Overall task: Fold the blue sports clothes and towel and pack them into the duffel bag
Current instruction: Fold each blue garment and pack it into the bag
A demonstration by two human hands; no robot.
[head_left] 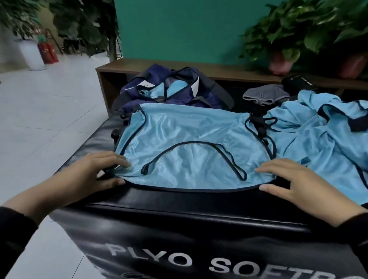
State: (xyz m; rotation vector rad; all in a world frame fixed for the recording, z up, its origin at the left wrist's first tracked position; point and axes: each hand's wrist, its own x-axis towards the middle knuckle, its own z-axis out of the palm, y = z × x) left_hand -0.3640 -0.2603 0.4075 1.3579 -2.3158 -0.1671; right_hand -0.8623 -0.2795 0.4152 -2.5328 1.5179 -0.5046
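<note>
Vest: light-blue mesh sports vest with dark piping (pixel 191 143), spread flat on the black padded plyo box (pixel 176 203), neck opening toward the person, near edge just short of the box's front lip.
Handling, judged: thin, limp and very light; sheen suggests slick fabric that slides on the vinyl top. No stiffness, so folds want pinning or smoothing to stay put.
Where to hold: the two near corners at the shoulders, or the bound edges; the piping gives the firmest purchase.
Left hand: left hand (pixel 94 171) lies low over the vest's near-left corner, fingers spread and resting on the mesh, thumb along the hem. Pressing, not gripping.
Right hand: right hand (pixel 290 182) mirrors it at the near-right corner, fingers straight on the cloth, thumb on the box beside the hem. Holding nothing.
Bag: navy duffel bag (pixel 170 91) stands open just behind the vest, something light blue already inside, though which garment I cannot tell.
Still loose: crumpled heap of light-blue sports clothes (pixel 325 140) on the right, touching the vest's edge; small grey knitted cloth (pixel 264 95) behind it, possibly the towel.
</note>
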